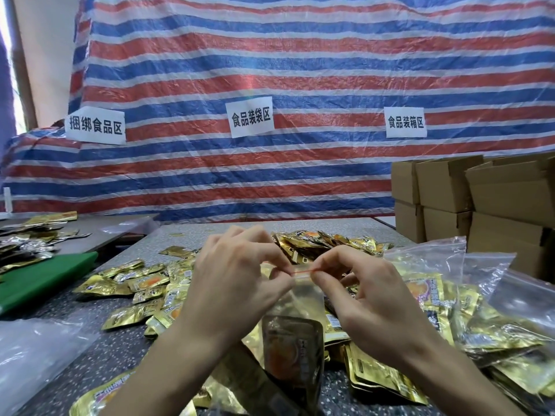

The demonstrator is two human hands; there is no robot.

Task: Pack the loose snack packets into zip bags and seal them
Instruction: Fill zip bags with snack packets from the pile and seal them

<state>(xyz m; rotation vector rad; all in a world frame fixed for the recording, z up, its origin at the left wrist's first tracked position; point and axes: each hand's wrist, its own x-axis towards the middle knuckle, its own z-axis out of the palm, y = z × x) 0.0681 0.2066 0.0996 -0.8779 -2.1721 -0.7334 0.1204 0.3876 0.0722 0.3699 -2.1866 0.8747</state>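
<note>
Both hands, left and right, fingers pinching zip bag red seal strip; packet inside.

1. A white paper sign, fixed to the red, white and blue striped plastic tarpaulin, hung above and well to the left of the fingers; it read "捆绑食品区" in black.
2. A second white paper sign, straight above the fingers, read "食品装袋区".
3. A third white paper sign, above and to the right of the fingers, read "食品装箱区".
4. Print on the gold foil snack packets around the fingers was too blurred to read.
</note>
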